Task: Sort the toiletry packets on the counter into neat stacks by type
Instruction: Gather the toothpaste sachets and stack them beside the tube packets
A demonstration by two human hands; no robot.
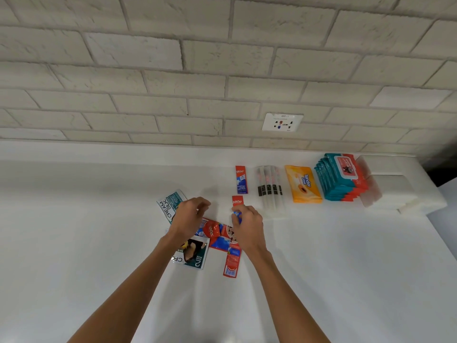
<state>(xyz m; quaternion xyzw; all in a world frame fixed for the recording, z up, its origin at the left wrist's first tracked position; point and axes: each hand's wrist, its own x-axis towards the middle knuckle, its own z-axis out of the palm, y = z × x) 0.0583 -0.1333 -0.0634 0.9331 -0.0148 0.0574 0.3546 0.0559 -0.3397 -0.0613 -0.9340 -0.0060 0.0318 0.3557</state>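
Observation:
My right hand (pixel 248 226) pinches the lower end of a red toothpaste sachet (pixel 237 202) that points toward the wall. My left hand (pixel 188 216) hovers with loosely curled fingers over a white hair-cream sachet (pixel 168 203) and holds nothing. Between and under my hands lies a loose pile of red toothpaste sachets (pixel 217 233), one long sachet (pixel 232 263) sticking out toward me. A second hair-cream sachet (pixel 194 256) lies under my left wrist. One toothpaste sachet (pixel 241 179) lies alone further back.
To the right stand clear-wrapped toothbrushes (pixel 269 186), an orange wipes pack (pixel 304 184), a stack of teal-and-red wipes packs (pixel 342 178) and clear packets (pixel 371 191). A wall socket (pixel 282 122) sits in the brick wall. The white counter (pixel 99 231) drops off at the right.

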